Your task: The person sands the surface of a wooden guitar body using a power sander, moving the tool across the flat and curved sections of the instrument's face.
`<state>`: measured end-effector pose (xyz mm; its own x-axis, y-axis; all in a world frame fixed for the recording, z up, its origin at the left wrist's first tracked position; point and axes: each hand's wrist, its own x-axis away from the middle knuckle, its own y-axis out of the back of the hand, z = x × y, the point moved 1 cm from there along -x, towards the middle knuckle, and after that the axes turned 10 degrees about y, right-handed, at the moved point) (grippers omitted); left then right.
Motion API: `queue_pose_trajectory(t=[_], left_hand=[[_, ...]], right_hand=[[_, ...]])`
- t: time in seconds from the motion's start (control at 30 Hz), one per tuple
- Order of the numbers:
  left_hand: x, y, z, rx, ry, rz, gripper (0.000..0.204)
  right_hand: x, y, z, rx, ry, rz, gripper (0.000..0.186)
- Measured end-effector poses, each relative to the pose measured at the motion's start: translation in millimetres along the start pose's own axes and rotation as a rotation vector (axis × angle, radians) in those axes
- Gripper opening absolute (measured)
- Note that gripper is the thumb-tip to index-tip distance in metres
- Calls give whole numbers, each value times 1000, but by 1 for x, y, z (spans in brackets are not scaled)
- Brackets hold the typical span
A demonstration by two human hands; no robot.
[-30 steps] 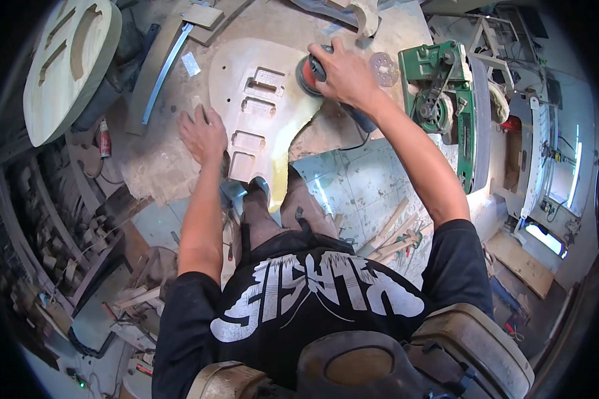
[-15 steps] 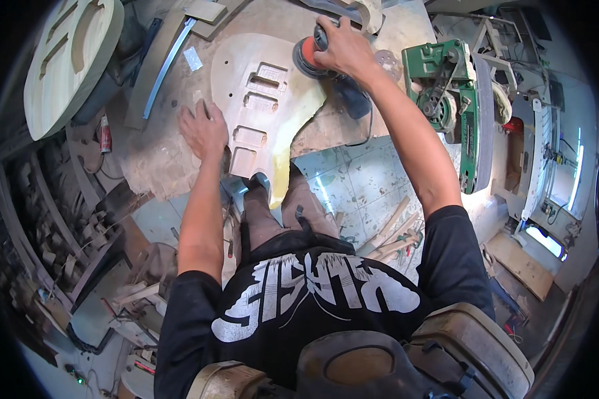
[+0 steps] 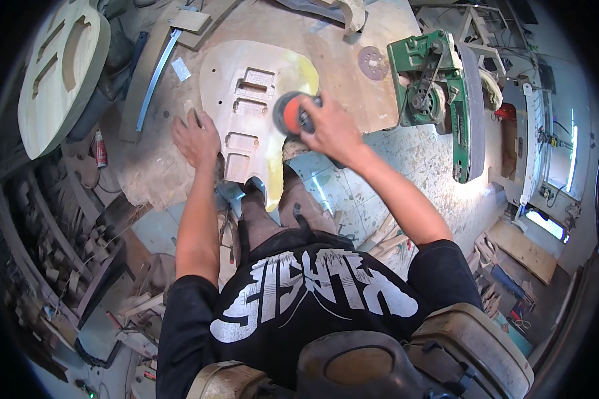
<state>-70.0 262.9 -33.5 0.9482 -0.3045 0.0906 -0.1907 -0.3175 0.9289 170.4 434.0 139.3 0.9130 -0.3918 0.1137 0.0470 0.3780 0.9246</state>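
Note:
A pale wooden guitar body [image 3: 236,70] with routed pockets and a yellowish right edge lies on the workbench. My right hand [image 3: 333,133] grips a round orange-and-dark orbital sander [image 3: 293,113], which is now over the body's right side, near the inner curve. My left hand [image 3: 196,136] lies with fingers apart on the bench at the left edge of the body, holding nothing. A perforated round pad [image 3: 374,63] lies on the bench, right of the body.
A green belt sander [image 3: 406,56] stands at the right. A second guitar body [image 3: 63,86] is at the upper left, near a metal straightedge [image 3: 154,86] and a spray can [image 3: 100,149]. The workbench [image 3: 143,166] has a ragged near edge; wood offcuts lie on the floor.
My right hand has moved the sander down and toward me along the guitar body, from its upper right to the middle of that side. The view has shifted slightly; my left hand stays beside the body.

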Motion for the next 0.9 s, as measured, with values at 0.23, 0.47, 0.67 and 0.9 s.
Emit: queue_pose_trajectory(t=[0.23,0.47,0.67,0.9], left_hand=[[1,2,-3,3,6,2,56],[1,-2,1,-10,-5,-18,55],[1,0,0,8,4,9,55],[1,1,-1,-9,-14,-5,57]], right_hand=[[-6,21,-79,90,-270,-128,68],[-12,14,-51,64,-208,-97,66],[4,12,-58,90,-232,-81,66],[-16,13,-41,25,-246,-76,66]])
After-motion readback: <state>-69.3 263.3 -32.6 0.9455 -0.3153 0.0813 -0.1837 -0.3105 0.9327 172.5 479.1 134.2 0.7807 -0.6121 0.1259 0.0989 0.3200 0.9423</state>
